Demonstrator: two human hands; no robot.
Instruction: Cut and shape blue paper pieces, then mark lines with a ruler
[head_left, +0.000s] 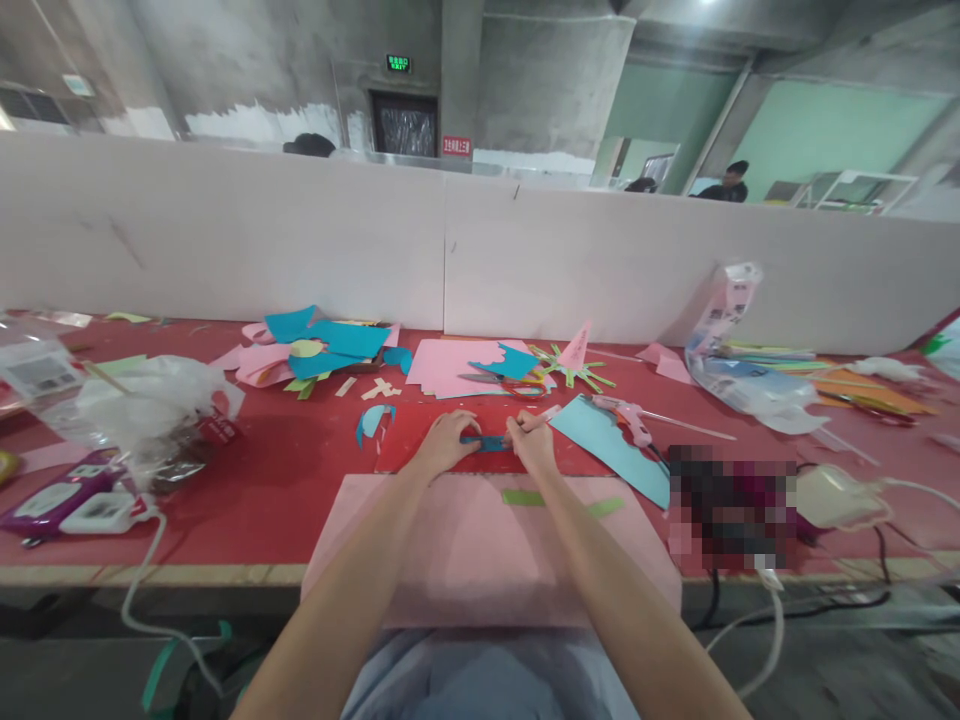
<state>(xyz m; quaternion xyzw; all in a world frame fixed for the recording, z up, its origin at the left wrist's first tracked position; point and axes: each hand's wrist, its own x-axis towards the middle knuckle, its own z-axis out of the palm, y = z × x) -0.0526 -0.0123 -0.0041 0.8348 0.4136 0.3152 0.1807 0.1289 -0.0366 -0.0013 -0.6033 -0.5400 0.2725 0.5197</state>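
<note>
Beyond a pink sheet overhanging the table's near edge, hands are pinching a blue paper strip.
The left hand and right hand are gripping its ends; uneven pulling could tear it.

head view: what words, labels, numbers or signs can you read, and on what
No text reads clearly.
Green sign above the dark doorway: white lettering, too small.
Red sign on the pillar: white characters, blurred.
White label on the clear plastic bag: code print, unreadable.
Printed bag against the partition: codes, too small.
Blue paper strip between left hand and right hand: no print.
</note>
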